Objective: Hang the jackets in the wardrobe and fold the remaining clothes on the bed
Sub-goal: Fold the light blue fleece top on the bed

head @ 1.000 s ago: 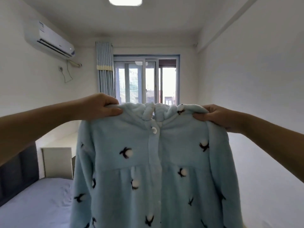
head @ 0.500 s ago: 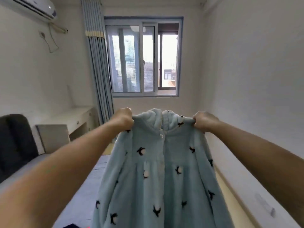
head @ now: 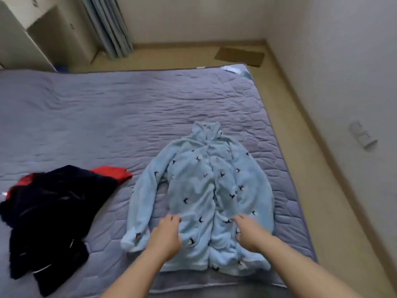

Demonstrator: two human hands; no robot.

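A light blue fleece garment [head: 204, 190] with small dark bird prints lies spread front-up on the bed [head: 107, 117], collar pointing away from me and sleeves lying along its sides. My left hand [head: 166, 235] rests on its lower left part with fingers loosely bent. On the lower right part, my right hand [head: 247, 233] lies with its fingers spread over the fabric. Neither hand visibly holds a fold. A crumpled dark navy and red garment [head: 53, 211] lies on the bed to the left, apart from the blue one.
The bed has a grey-purple quilted cover, and its right edge runs close to a strip of floor along the wall. A pale cabinet [head: 43, 33] and a grey curtain [head: 109, 24] stand beyond the bed. Flat cardboard [head: 240, 55] lies on the floor.
The blue garment, held up by its shoulders in front of the window before, now lies flat on the bed. Both hands have let go of the shoulders and moved to its lower part.
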